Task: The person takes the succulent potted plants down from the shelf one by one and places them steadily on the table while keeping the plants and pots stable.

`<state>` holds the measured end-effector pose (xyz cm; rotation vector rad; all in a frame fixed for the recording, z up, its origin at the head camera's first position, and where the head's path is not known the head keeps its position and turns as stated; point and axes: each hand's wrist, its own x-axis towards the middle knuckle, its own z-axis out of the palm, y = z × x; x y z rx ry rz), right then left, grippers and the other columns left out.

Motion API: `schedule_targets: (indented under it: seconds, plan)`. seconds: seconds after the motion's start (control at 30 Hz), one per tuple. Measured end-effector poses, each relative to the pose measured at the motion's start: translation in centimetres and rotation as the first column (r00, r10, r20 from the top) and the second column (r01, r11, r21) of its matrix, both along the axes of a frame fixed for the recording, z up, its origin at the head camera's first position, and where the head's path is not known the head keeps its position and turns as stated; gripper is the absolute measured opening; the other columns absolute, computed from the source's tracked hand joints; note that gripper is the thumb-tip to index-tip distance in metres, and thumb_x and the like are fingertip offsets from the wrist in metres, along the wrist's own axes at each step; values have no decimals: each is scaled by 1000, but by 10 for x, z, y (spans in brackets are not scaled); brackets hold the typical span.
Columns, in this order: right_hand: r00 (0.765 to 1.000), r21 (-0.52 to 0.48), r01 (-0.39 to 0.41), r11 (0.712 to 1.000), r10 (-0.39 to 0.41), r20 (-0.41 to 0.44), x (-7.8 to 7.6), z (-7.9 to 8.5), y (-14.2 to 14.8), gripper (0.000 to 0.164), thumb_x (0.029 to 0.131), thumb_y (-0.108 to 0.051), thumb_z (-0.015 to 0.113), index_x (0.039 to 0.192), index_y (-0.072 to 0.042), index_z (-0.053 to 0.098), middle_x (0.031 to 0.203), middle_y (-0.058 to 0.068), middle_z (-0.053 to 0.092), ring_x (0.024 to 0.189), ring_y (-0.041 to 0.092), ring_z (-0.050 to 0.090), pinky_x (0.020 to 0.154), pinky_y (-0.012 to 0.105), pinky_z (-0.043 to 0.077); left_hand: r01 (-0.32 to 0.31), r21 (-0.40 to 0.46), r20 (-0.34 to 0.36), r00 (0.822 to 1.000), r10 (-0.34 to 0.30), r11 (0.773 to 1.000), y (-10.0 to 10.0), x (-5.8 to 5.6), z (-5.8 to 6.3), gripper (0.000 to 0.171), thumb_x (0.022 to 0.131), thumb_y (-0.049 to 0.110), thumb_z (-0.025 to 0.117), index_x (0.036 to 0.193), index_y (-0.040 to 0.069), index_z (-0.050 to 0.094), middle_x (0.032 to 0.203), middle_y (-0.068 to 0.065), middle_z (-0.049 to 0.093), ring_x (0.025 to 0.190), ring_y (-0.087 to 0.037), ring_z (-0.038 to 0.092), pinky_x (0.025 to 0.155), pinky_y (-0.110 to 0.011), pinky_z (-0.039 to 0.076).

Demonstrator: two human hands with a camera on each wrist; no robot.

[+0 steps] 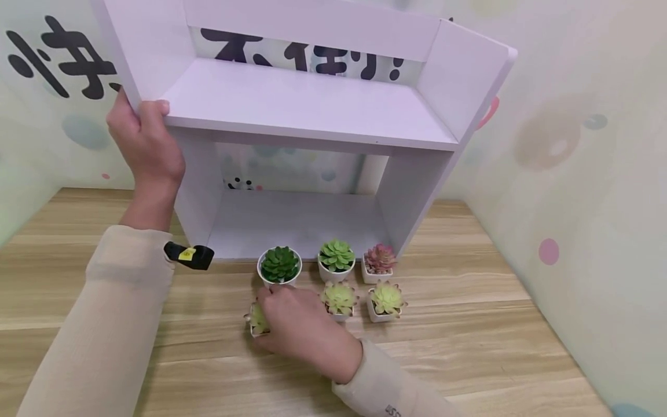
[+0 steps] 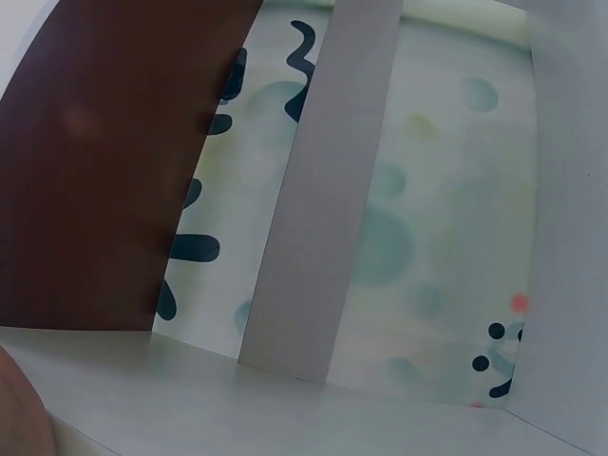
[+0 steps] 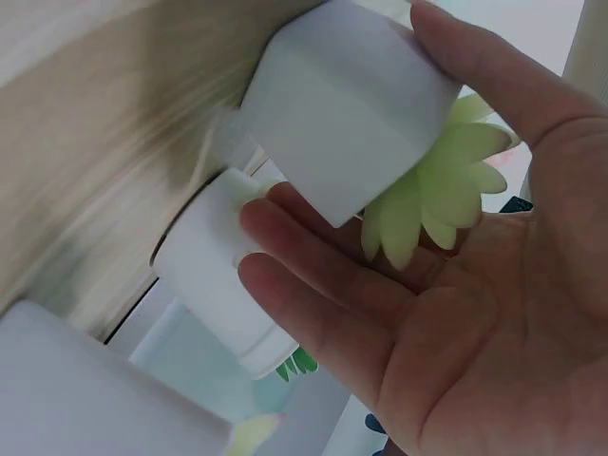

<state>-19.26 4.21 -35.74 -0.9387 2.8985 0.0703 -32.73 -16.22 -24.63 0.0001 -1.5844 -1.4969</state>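
My left hand (image 1: 148, 142) grips the left side panel of a white two-tier shelf (image 1: 312, 107), thumb at the front edge beside the middle board. In the left wrist view, the inside of the shelf (image 2: 313, 199) fills most of the picture. My right hand (image 1: 307, 327) holds a small yellow-green succulent (image 1: 259, 321) in a square white pot (image 3: 351, 104), in front of the shelf. Thumb and fingers lie on opposite sides of that pot, close to the wooden table (image 1: 208, 359). The hand partly covers this plant in the head view.
A dark green succulent (image 1: 280, 264), a bright green one (image 1: 336, 255) and a reddish one (image 1: 380, 259) line the shelf's front edge. Two yellow-green succulents stand nearer, one (image 1: 340, 299) beside my right hand, another (image 1: 387, 299) farther right. A patterned wall (image 1: 573, 174) borders the table.
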Motion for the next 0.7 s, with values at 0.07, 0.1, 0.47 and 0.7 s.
schedule_targets:
  seconds: [0.07,0.1,0.47,0.7]
  plan:
    - [1000,-10,14,1000,-14,8,0,0,0,53,81,-56,77,112,-15,66,91,-2,70,76,12,65,51,29,45,-1,-3,2,1000,1,1000,0,0,1,39,88,15,40,113,11,69,120,1,73,113,-6,60,95,-20,38]
    - [1000,-13,21,1000,-21,11,0,0,0,52,81,-57,77,109,-15,66,89,-3,69,75,13,65,51,29,45,1,-2,3,1000,-1,1000,0,1,1,40,88,15,40,114,11,69,121,1,73,114,-6,60,96,-20,38]
    - [997,-48,69,996,-67,37,-7,-3,1,52,79,-57,79,105,-14,65,89,-2,69,73,13,65,52,30,47,-1,9,12,1000,1,1000,0,-1,2,38,89,14,40,113,12,69,120,2,72,113,-5,60,96,-19,38]
    - [998,-38,62,997,-61,8,-9,-6,2,55,79,-59,78,107,-15,65,95,-1,71,86,15,68,56,31,49,3,1,12,1000,-3,1000,0,1,0,39,89,14,40,115,11,69,122,1,72,115,-6,59,97,-20,38]
